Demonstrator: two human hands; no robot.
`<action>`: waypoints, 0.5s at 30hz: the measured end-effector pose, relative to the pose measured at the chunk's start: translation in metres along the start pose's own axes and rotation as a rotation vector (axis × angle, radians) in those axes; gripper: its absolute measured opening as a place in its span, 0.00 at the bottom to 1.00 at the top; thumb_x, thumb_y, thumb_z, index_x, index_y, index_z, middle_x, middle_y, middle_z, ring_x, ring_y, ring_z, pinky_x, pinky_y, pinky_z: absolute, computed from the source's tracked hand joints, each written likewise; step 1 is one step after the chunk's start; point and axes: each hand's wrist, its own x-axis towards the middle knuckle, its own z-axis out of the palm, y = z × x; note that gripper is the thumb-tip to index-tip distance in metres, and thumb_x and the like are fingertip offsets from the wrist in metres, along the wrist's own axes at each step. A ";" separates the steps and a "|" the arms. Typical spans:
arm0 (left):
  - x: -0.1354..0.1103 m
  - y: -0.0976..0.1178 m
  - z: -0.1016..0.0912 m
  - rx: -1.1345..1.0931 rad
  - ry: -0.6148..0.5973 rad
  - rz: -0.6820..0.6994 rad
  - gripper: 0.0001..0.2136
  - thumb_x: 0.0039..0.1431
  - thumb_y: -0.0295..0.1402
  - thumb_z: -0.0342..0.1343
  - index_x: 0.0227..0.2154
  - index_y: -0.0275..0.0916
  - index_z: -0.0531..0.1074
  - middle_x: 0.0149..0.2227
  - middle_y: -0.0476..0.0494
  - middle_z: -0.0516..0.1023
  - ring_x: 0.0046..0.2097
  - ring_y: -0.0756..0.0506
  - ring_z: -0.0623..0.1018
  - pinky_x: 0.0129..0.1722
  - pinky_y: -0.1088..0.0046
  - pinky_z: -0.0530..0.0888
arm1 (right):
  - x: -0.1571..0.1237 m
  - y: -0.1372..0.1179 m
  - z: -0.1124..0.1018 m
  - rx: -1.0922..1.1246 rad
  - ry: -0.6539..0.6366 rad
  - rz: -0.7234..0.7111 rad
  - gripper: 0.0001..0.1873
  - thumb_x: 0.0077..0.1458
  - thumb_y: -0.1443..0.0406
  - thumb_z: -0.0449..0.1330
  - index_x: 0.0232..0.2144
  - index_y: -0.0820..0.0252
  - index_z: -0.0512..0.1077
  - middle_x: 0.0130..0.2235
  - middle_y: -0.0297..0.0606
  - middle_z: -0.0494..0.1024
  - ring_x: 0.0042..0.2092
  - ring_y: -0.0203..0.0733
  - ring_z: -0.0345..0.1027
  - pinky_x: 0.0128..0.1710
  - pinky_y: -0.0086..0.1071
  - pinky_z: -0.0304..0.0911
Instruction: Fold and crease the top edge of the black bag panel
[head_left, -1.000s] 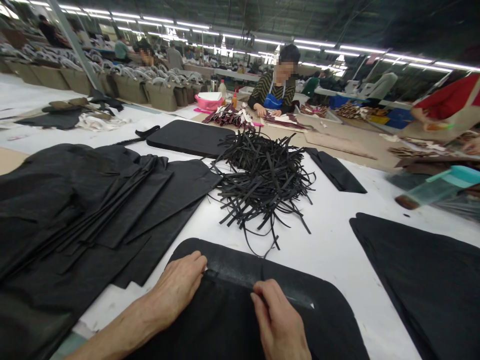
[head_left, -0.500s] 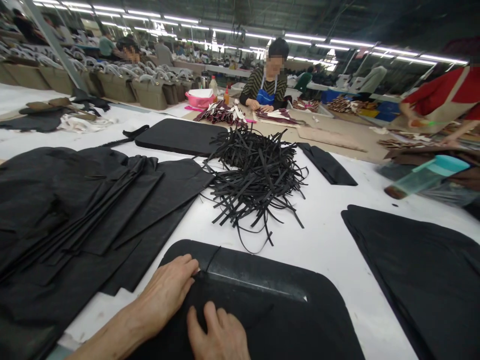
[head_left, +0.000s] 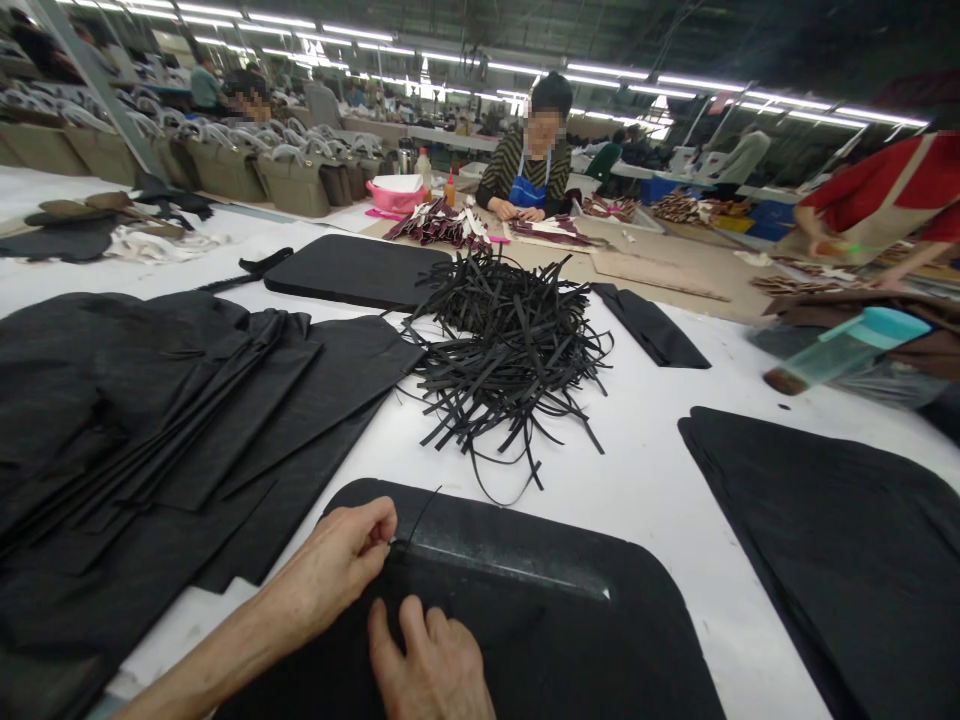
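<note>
Both hands are on a big black sheet (head_left: 600, 650) with round corners, which lies on the white surface (head_left: 637, 430). The left hand (head_left: 352, 548) has its thumb and first finger close together, right at the end of a shiny strip (head_left: 510, 570). (I cannot tell if they hold anything.) A thin black string (head_left: 426, 512) sticks up just beside those fingertips. The right hand (head_left: 431, 655) is nearer, with its fingers bent and spread apart, touching the sheet and holding nothing that I can see.

Past the hands is a messy heap of black ribbons (head_left: 517, 340), with a flat black block (head_left: 352, 268) behind it to the left. Lots of black cloth (head_left: 150, 400) lies left of the hands. More black sheets (head_left: 832, 510) lie to their right, and beyond those is a bottle (head_left: 851, 348) with a blue-green lid. Far ahead of the hands, a person in a blue apron (head_left: 529, 195) leans over some dark red pieces (head_left: 551, 230).
</note>
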 end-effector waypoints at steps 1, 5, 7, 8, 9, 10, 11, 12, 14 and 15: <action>0.001 0.000 0.000 -0.067 -0.006 -0.013 0.01 0.47 0.29 0.44 0.24 0.41 0.58 0.21 0.56 0.60 0.25 0.50 0.62 0.25 0.74 0.57 | 0.000 0.000 0.001 -0.004 -0.009 -0.008 0.16 0.53 0.71 0.53 0.45 0.57 0.67 0.30 0.37 0.70 0.25 0.38 0.63 0.20 0.29 0.58; 0.004 0.001 0.000 -0.303 -0.025 -0.052 0.04 0.48 0.34 0.44 0.27 0.41 0.58 0.22 0.56 0.60 0.25 0.51 0.63 0.24 0.76 0.63 | -0.002 0.000 0.004 -0.021 -0.064 -0.004 0.17 0.53 0.71 0.53 0.47 0.57 0.65 0.31 0.37 0.69 0.25 0.38 0.62 0.20 0.30 0.58; 0.004 0.000 0.001 -0.380 -0.025 -0.059 0.06 0.49 0.37 0.45 0.29 0.41 0.58 0.23 0.56 0.61 0.25 0.51 0.65 0.25 0.76 0.65 | -0.002 0.000 0.004 -0.024 -0.079 -0.003 0.18 0.53 0.72 0.53 0.47 0.57 0.65 0.32 0.37 0.69 0.25 0.38 0.62 0.21 0.29 0.58; 0.004 0.000 0.001 -0.405 -0.022 -0.059 0.06 0.49 0.37 0.45 0.29 0.41 0.58 0.24 0.56 0.61 0.25 0.51 0.65 0.26 0.75 0.66 | -0.002 0.000 0.003 -0.024 -0.084 -0.002 0.18 0.54 0.72 0.53 0.47 0.57 0.65 0.32 0.37 0.69 0.25 0.38 0.62 0.21 0.29 0.58; 0.004 -0.001 0.002 -0.420 -0.020 -0.058 0.07 0.49 0.37 0.46 0.29 0.41 0.58 0.24 0.56 0.62 0.26 0.51 0.66 0.27 0.75 0.66 | -0.001 0.000 0.003 -0.024 -0.088 -0.002 0.18 0.54 0.72 0.53 0.47 0.57 0.65 0.32 0.37 0.69 0.26 0.38 0.62 0.21 0.29 0.58; 0.004 -0.001 0.003 -0.426 -0.019 -0.059 0.07 0.49 0.37 0.46 0.29 0.41 0.58 0.24 0.56 0.62 0.26 0.51 0.66 0.27 0.75 0.66 | 0.000 0.000 0.002 -0.024 -0.088 0.000 0.17 0.54 0.72 0.53 0.47 0.57 0.65 0.31 0.36 0.69 0.26 0.37 0.62 0.21 0.28 0.58; 0.003 -0.002 0.005 -0.421 -0.020 -0.062 0.06 0.49 0.36 0.47 0.29 0.41 0.59 0.24 0.56 0.62 0.26 0.51 0.66 0.27 0.75 0.66 | 0.001 0.000 0.001 -0.025 -0.082 0.003 0.17 0.54 0.72 0.54 0.47 0.57 0.65 0.31 0.36 0.69 0.26 0.37 0.63 0.21 0.28 0.58; 0.003 -0.003 0.006 -0.407 -0.017 -0.067 0.06 0.49 0.36 0.47 0.29 0.41 0.60 0.23 0.56 0.62 0.25 0.51 0.66 0.26 0.75 0.65 | 0.001 -0.001 0.000 -0.029 -0.070 0.011 0.17 0.53 0.72 0.54 0.46 0.56 0.66 0.31 0.36 0.69 0.25 0.37 0.63 0.21 0.28 0.58; 0.001 -0.006 0.009 -0.367 0.000 -0.077 0.04 0.49 0.34 0.47 0.29 0.40 0.61 0.22 0.55 0.63 0.25 0.50 0.66 0.26 0.75 0.64 | 0.000 -0.001 -0.002 -0.047 -0.030 0.038 0.16 0.53 0.72 0.54 0.44 0.55 0.67 0.30 0.34 0.69 0.25 0.37 0.63 0.21 0.28 0.59; 0.000 -0.007 0.011 -0.339 0.015 -0.081 0.04 0.50 0.33 0.47 0.29 0.40 0.61 0.22 0.55 0.63 0.26 0.50 0.66 0.26 0.75 0.63 | -0.001 0.000 -0.004 -0.059 -0.005 0.049 0.15 0.53 0.72 0.54 0.43 0.54 0.67 0.30 0.34 0.70 0.25 0.37 0.64 0.22 0.28 0.59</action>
